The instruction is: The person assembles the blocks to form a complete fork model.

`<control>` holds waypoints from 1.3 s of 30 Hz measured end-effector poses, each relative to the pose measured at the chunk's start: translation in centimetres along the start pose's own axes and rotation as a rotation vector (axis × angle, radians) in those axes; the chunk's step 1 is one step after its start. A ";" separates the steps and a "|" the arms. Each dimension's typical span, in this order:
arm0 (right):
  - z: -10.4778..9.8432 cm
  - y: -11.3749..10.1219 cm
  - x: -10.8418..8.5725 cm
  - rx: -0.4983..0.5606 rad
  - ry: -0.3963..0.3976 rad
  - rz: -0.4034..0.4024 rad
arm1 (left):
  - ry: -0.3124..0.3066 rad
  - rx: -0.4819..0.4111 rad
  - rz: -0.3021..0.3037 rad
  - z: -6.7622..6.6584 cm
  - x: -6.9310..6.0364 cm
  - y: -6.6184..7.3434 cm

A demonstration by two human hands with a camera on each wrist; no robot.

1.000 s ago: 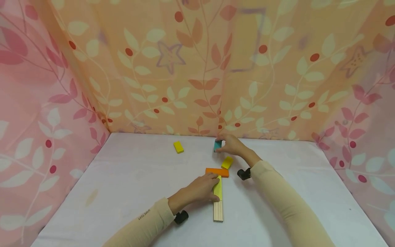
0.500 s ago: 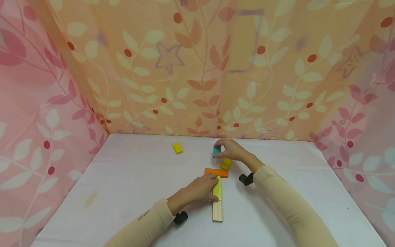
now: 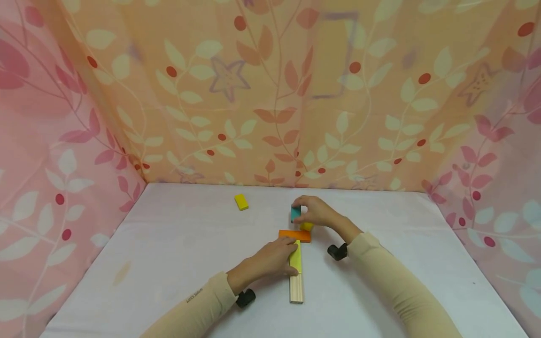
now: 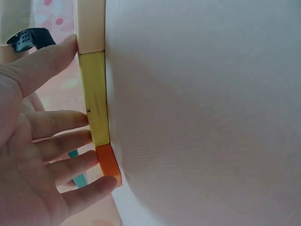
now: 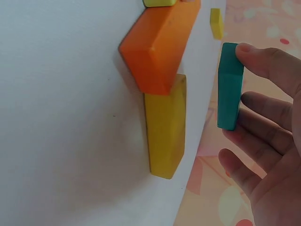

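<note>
So the teal block (image 3: pixel 296 213) is pinched in the right hand (image 3: pixel 319 212), thumb on one end and fingers on the other side. The hand comes at it from 3 o'clock, and from the right wrist view the block looks held up off the table (image 3: pixel 190 239).

At 6 o'clock of the teal one there's the orange block (image 3: pixel 294 236), lying crosswise. Tucked at roughly 1 o'clock of the orange, partly hidden by the right hand in the head view, is a yellow block (image 5: pixel 162 132), looks like it's touching. At orange's 6 o'clock is a lime-yellow block (image 3: pixel 297 258), pointing lengthwise, then a plain wood block (image 3: pixel 297 290) end to end with it. Orange makes the top of a T.

The left hand (image 3: pixel 270 260) isn't gripping anything: fingers loosely extended, tips resting on the lime-yellow and orange blocks from about 9 o'clock, thumb by the joint with the wood one.

Further out, a second yellow block (image 3: pixel 241 202) sits alone at orange's 10 o'clock. Both arms have beige sleeves (image 3: pixel 399 277), with a black gadget (image 3: pixel 337 252) at each wrist. A leafy orange curtain (image 3: pixel 190 112) hangs at 12, pink ones at 9 and 3.
</note>
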State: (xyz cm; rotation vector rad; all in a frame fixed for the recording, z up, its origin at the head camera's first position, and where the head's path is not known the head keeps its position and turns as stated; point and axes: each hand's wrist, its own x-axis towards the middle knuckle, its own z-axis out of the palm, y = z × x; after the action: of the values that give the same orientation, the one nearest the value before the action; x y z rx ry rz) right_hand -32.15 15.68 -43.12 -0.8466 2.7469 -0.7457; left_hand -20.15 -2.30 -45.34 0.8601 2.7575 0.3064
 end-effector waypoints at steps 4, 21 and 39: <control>0.3 0.1 -0.2 -0.008 -0.003 -0.009 | 0.000 0.000 0.002 0.0 0.0 -0.1; 1.5 0.2 -0.5 -0.007 -0.020 -0.022 | 0.006 0.013 0.018 0.1 0.0 -0.1; 2.3 0.5 -0.3 -0.043 -0.025 -0.020 | -0.011 -0.004 -0.010 0.0 0.0 -0.1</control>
State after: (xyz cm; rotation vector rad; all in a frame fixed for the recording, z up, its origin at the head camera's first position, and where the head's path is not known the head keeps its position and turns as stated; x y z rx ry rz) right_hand -31.48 15.23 -45.32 -0.8873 2.7455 -0.6764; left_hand -20.21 -2.41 -45.37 0.8439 2.7500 0.3039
